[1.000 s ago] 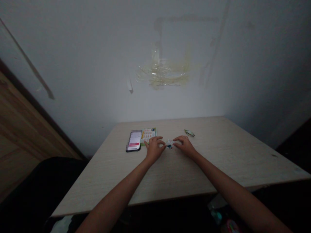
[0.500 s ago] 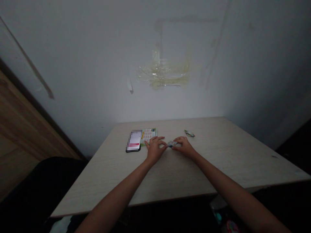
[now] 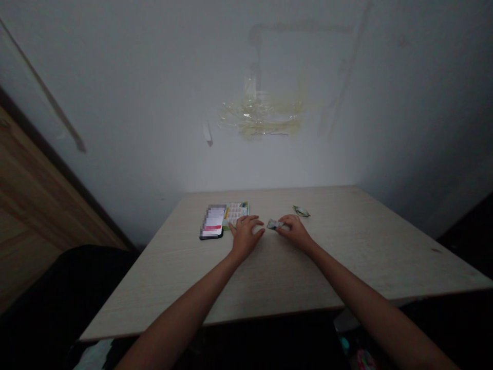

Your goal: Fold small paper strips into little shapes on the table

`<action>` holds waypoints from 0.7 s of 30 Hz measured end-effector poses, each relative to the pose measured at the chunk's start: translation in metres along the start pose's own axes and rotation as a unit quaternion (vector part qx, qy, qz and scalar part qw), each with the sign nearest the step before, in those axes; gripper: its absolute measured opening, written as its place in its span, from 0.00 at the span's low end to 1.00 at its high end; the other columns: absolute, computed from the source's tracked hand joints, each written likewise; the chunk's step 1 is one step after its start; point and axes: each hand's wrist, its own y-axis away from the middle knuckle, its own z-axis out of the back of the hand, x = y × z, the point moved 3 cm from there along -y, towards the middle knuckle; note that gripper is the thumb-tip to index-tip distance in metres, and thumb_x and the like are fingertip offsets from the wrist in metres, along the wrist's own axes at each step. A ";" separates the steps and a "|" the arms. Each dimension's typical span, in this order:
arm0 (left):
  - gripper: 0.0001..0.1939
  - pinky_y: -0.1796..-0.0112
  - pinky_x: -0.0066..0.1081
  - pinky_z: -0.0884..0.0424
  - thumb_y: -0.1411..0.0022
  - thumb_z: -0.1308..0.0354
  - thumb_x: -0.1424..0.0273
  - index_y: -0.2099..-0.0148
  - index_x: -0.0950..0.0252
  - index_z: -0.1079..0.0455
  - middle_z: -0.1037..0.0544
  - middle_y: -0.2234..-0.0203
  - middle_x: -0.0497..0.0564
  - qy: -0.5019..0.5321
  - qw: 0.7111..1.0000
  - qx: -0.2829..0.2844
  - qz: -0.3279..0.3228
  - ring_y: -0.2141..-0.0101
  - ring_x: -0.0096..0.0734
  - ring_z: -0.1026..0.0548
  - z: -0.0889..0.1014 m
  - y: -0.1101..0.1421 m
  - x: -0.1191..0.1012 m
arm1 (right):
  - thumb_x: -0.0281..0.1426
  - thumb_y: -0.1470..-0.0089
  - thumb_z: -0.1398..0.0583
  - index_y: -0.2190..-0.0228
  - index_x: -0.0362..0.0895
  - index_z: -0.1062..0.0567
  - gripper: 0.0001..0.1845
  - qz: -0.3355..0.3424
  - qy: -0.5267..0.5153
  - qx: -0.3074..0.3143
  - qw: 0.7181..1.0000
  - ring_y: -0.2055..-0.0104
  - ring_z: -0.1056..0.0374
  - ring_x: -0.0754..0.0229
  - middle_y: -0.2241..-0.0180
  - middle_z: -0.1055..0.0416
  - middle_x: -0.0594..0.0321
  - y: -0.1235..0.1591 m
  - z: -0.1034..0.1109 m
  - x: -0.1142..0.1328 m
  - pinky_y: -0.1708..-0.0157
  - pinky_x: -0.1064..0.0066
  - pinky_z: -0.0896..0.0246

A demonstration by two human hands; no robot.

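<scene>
Between thumb and fingers, my right hand pinches a small flat greyish piece with printing, just above or on the table; its exact kind is too small to tell. My left hand is to the left of that piece, thumb and fingers apart, with a gap between its fingertips and the piece. Behind my left hand lies a printed sheet with rows of small pictures, partly covered by the hand. A phone with a lit, partly blurred screen overlaps the sheet's left side.
A crumpled green and white wrapper rests beyond my right hand. The pale wooden table meets a wall with old clear tape. A dark object stands left of the table, and some items show below its front edge.
My left fingers have let go of the small printed piece and opened. The piece stays in my right hand, slightly farther right. The view has shifted a little.
</scene>
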 end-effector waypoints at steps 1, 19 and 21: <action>0.10 0.40 0.69 0.64 0.40 0.37 0.64 0.55 0.49 0.24 0.25 0.46 0.46 0.001 1.000 -0.002 0.001 0.41 0.48 0.38 0.000 0.000 0.000 | 0.32 0.51 0.34 0.68 0.45 0.20 0.06 -0.001 0.004 0.003 1.000 0.55 0.31 0.51 0.63 0.23 0.57 0.000 0.000 0.001 0.49 0.57 0.43; 0.03 0.40 0.69 0.64 0.39 0.37 0.64 0.62 0.50 0.22 0.24 0.48 0.45 -0.015 0.998 0.006 -0.067 0.43 0.43 0.36 0.005 0.002 -0.010 | 0.26 0.49 0.35 0.70 0.46 0.22 0.04 0.113 0.035 0.034 0.992 0.56 0.34 0.54 0.65 0.25 0.59 0.002 0.006 0.018 0.49 0.58 0.43; 0.04 0.40 0.70 0.64 0.39 0.37 0.65 0.62 0.49 0.22 0.25 0.48 0.46 -0.028 0.998 0.004 -0.060 0.43 0.44 0.37 0.005 0.002 -0.007 | 0.27 0.49 0.35 0.69 0.47 0.20 0.03 0.112 0.044 0.049 0.992 0.56 0.34 0.54 0.65 0.24 0.59 0.001 0.007 0.017 0.50 0.59 0.42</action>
